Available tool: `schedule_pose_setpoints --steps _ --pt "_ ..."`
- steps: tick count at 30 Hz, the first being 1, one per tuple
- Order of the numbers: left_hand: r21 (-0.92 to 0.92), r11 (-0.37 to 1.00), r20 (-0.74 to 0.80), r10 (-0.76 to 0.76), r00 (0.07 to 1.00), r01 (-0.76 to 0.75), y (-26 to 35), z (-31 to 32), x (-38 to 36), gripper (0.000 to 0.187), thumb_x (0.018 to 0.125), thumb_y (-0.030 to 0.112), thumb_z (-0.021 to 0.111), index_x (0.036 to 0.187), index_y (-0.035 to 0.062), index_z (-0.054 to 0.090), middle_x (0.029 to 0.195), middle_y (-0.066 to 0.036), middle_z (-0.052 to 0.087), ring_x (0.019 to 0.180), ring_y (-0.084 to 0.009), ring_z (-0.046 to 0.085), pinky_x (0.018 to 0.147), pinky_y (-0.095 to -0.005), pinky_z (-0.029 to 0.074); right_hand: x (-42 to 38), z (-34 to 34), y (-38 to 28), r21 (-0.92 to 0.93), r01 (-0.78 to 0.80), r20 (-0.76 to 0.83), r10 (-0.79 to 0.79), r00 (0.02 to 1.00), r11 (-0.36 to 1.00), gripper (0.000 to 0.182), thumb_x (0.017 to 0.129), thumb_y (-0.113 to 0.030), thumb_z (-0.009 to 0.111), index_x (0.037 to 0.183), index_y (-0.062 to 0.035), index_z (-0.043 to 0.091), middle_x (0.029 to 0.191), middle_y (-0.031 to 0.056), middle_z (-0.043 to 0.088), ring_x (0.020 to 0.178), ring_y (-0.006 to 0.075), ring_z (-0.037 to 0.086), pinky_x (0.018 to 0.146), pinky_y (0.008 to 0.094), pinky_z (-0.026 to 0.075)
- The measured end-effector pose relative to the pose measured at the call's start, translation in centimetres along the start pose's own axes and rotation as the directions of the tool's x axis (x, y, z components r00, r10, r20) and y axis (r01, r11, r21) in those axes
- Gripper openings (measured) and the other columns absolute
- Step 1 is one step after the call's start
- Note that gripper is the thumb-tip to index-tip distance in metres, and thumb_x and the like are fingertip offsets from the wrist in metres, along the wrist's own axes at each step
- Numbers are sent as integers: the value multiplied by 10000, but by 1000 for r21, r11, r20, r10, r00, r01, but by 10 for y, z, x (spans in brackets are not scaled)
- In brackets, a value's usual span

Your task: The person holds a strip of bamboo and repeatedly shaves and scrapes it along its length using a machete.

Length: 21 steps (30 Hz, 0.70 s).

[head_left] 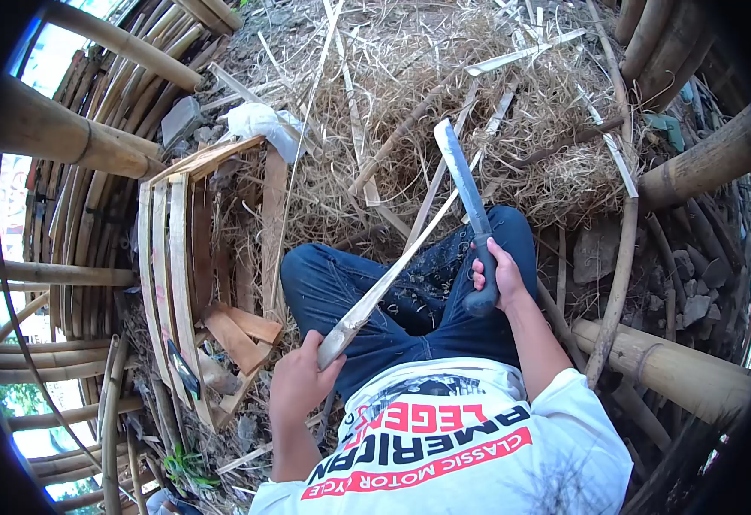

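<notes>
Bamboo strip (pixel 401 266) in left hand (pixel 300 378), machete (pixel 465 202) in right hand (pixel 497 275)

- The bamboo strip (pixel 392 275) in the left hand (pixel 298 382) is pale tan, greyer at its near end.
- The machete (pixel 465 206) has a dull grey-blue blade and a dark grey handle.
- The jeans (pixel 349 292) are dark blue, flecked with pale shavings.
- The T-shirt (pixel 461 446) is white with red and black lettering.
- The shavings heap (pixel 444 94) at twelve o'clock is straw-yellow.
- The wooden crate (pixel 195 257) at nine o'clock is light brown.
- The bamboo poles (pixel 675 369) at four o'clock are yellowish brown.
</notes>
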<state>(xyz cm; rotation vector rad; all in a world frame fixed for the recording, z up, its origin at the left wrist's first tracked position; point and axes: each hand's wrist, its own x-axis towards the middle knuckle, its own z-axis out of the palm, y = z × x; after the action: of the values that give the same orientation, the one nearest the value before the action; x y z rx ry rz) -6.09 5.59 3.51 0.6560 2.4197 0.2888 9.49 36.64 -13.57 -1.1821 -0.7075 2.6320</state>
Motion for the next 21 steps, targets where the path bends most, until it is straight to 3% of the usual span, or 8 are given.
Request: schedule_pose_setpoints --steps 3,5,8,15,17,21 --pt "67 997 -23 31 999 -29 -2 2 4 357 820 288 757 981 36 560 790 -203 666 795 -408 659 679 -464 488 -5 4 5 -26 -88 16 88 996 996 376 1049 -403 450 1139 -47 529 699 40 537 514 128 516 465 285 456" --pt "8 999 -29 37 999 -37 -2 2 4 362 821 294 755 991 40 560 779 -201 660 781 -412 654 674 -467 485 -8 2 2 -93 -80 30 83 996 992 370 1050 -400 446 1128 -48 529 695 41 536 516 130 520 461 288 454" --pt "37 998 -46 62 997 -60 -2 3 2 367 822 300 753 999 44 559 778 -205 657 773 -413 653 671 -468 482 1 2 8 -6 -15 -16 15 1000 1000 367 1045 -398 462 1137 -50 535 695 43 540 503 137 520 464 289 459" --pt "-6 999 -18 50 999 -50 -5 5 3 370 819 307 753 977 45 546 748 -207 639 747 -406 648 661 -475 478 -3 -5 1 -34 -5 -17 5 1000 999 352 1046 -400 460 1152 -70 524 686 41 538 491 144 517 458 297 462" --pt "77 995 -17 69 997 -68 -2 2 3 363 858 336 719 975 54 522 762 -205 671 762 -404 669 668 -497 504 -4 1 8 -9 -20 -21 19 1000 1000 360 1047 -400 457 1162 -66 524 689 43 540 490 144 518 458 297 463" --pt "54 996 -20 78 997 -76 -4 2 5 369 857 344 718 973 57 519 755 -203 669 759 -405 668 665 -496 505 -8 0 6 -64 -76 3 76 997 995 359 1050 -393 448 1162 -60 521 693 45 538 497 140 519 462 293 462"
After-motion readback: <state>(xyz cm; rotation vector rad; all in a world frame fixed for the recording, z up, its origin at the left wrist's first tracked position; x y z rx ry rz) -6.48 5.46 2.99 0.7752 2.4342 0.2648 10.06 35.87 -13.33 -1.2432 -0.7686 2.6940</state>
